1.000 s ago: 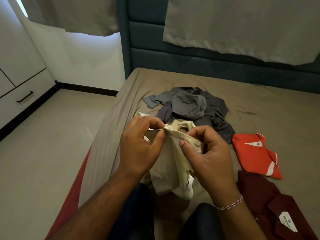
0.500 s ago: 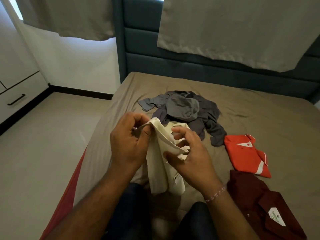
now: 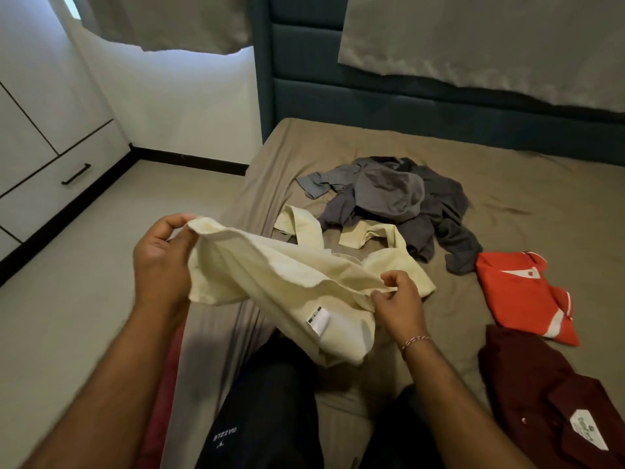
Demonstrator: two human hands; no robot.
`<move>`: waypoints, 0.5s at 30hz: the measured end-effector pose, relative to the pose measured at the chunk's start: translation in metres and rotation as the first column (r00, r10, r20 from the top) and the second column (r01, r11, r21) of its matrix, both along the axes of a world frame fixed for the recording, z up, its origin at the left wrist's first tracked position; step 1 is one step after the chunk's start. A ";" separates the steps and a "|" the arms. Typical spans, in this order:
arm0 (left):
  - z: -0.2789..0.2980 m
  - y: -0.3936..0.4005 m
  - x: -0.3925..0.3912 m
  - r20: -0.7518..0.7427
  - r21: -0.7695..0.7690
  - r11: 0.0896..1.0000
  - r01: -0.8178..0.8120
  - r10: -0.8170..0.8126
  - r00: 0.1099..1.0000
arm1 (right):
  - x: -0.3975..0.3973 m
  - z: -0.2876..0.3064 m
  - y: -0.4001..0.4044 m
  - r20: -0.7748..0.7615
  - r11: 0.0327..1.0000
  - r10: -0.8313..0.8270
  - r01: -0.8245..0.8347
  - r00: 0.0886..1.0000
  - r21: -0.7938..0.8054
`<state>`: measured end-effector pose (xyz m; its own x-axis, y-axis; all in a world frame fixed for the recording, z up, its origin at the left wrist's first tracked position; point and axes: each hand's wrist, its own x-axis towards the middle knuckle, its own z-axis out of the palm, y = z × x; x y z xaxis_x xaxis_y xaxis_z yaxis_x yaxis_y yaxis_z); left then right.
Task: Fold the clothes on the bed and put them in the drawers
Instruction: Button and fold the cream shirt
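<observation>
While pinched taut between both hands, limp cream shirt (image 3: pixel 280 282).

The hands drew apart: the left hand (image 3: pixel 162 262) moved out to the left and the right hand (image 3: pixel 399 299) down to the right, stretching the cream shirt (image 3: pixel 270 275) between them. The shirt, earlier bunched at its collar, opened out, its sleeves spreading onto the bed (image 3: pixel 507 204) and a white label showing

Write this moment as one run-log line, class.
step: spreading cream shirt | left hand: grips one edge | right hand: pinches other edge | grey clothes: unfolded | red shirt, maroon shirt: folded on bed
</observation>
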<state>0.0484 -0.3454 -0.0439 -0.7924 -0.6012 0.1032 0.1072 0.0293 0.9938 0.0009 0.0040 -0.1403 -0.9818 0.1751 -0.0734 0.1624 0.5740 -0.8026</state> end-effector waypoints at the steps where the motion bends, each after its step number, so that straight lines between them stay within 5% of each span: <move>1: -0.007 -0.009 -0.003 0.058 0.008 0.997 -0.070 0.070 0.996 | -0.006 -0.007 0.004 0.032 0.999 0.001 -0.002 0.999 0.034; 4: -0.027 -0.017 -0.010 0.199 0.011 0.976 -0.218 0.212 0.957 | -0.016 -0.028 0.008 0.166 0.992 0.048 -0.066 0.985 0.109; 7: -0.043 0.002 -0.013 0.204 -0.305 0.931 -0.200 0.269 0.941 | -0.018 -0.042 0.008 0.207 0.973 0.102 -0.141 0.973 0.183; 9: -0.051 0.030 -0.016 0.133 -0.465 0.882 -0.077 0.156 0.979 | -0.017 -0.048 0.007 0.201 0.921 0.159 -0.219 0.966 0.323; 11: -0.060 0.063 -0.021 0.183 -0.493 0.847 0.199 -0.122 0.975 | -0.016 -0.051 0.007 0.173 0.854 0.186 -0.246 0.967 0.458; 13: -0.079 0.096 -0.026 0.337 -0.554 0.655 0.514 -0.389 0.857 | -0.018 -0.050 0.009 0.195 0.806 0.204 -0.278 0.959 0.523; 15: -0.107 0.127 -0.035 0.487 -0.616 0.402 0.678 -0.483 0.728 | -0.025 -0.050 0.012 0.248 0.813 0.228 -0.325 0.941 0.483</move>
